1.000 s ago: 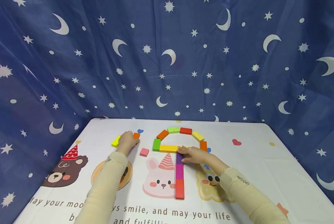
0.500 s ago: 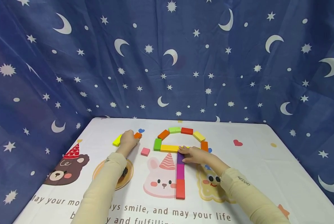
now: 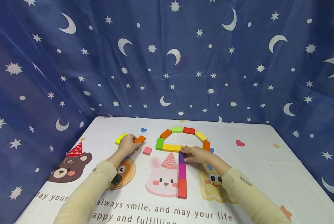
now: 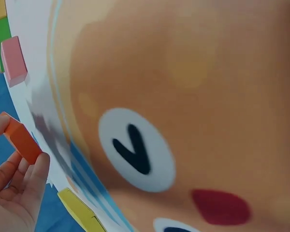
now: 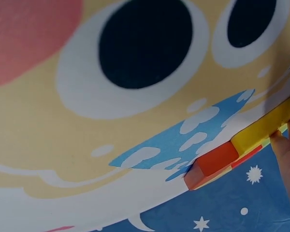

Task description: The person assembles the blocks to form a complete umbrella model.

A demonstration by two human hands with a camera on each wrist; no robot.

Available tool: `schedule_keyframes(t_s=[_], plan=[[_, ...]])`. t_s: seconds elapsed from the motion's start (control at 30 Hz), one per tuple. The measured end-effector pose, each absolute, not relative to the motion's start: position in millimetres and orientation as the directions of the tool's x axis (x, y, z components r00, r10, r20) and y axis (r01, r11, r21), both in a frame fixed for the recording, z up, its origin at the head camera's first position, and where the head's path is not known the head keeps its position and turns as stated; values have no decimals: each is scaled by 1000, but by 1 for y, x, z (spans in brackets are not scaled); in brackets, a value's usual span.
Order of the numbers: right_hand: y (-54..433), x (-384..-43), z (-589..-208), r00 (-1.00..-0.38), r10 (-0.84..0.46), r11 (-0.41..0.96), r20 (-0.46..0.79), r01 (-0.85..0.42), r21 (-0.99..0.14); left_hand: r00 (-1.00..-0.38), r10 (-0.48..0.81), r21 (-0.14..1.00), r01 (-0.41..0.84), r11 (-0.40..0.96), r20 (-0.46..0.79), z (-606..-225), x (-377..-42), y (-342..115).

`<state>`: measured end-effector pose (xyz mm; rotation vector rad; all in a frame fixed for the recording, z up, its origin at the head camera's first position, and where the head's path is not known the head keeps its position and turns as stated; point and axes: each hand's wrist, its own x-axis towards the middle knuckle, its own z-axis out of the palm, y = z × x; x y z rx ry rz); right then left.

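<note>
My left hand (image 3: 127,145) pinches an orange block (image 3: 140,139) between thumb and fingertips; the left wrist view shows the orange block (image 4: 24,142) held at its ends, tilted. Close beside that hand lie a yellow block (image 3: 120,139) and a pink block (image 3: 147,151). My right hand (image 3: 197,155) rests at the middle of a block shape, relaxed fingers on a yellow bar (image 3: 171,148) and a purple block (image 3: 182,157), partly hiding both. In the right wrist view the fingertips touch the edge of a yellow block (image 5: 266,123), which adjoins an orange-red block (image 5: 217,159).
An arch of coloured blocks, with a red block (image 3: 189,130) near its top, curves above the yellow row. Below the purple block, a magenta block (image 3: 182,171) and a red block (image 3: 182,188) form a stem. A printed white cloth (image 3: 256,174) covers the table; a blue curtain (image 3: 167,62) hangs behind.
My left hand has picked up the orange block and shifted it slightly right and toward me, turning it. The right hand stays in place on the blocks. The head view has shifted a little.
</note>
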<state>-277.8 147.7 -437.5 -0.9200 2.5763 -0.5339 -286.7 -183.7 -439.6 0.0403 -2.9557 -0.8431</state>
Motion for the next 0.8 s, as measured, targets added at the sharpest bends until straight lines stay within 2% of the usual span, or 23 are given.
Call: schedule_keyframes(t_s=[0.47,0.8], plan=[[146,-278,-438,-721,-664,712,-199,-528,-462,-993,113,577,115,808,39,-435,-255,-180],[149,-280,-438,-712,-677,699,-187,-544,-464,-970,241,587,205,783,18,-432,-226,-152]])
